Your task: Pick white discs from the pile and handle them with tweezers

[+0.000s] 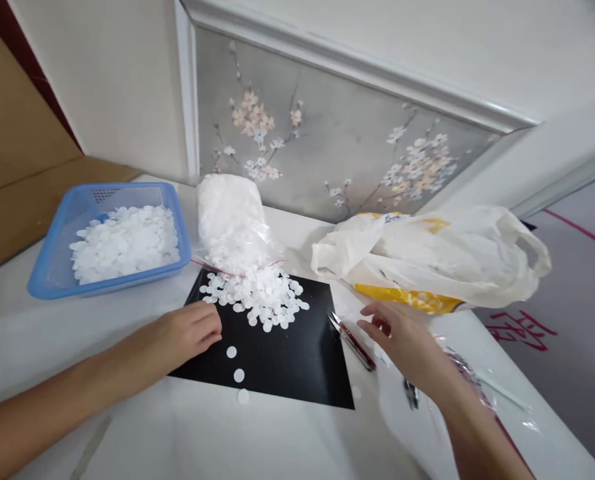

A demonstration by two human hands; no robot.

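Many small white discs (270, 297) are heaped on a black sheet (302, 367), spilling from the mouth of a clear plastic bag (230, 217). A few single discs (239, 375) lie apart near the sheet's front edge. My left hand (197, 328) rests over the sheet's left side with its fingers curled together; whatever they hold, if anything, is hidden. At the right, my right hand (402, 337) is bent with thumb and fingers apart and nothing visible between them. Close beside it, a pair of pointed snips with reddish handles (352, 342) lies across the sheet's right edge.
A blue basket (110, 275) with more white discs stands at the left. A white and yellow plastic bag (442, 257) lies at the back right. Under my right forearm are clear plastic wrapping (470, 373) and a small dark item (411, 393). A floral panel (327, 133) stands behind.
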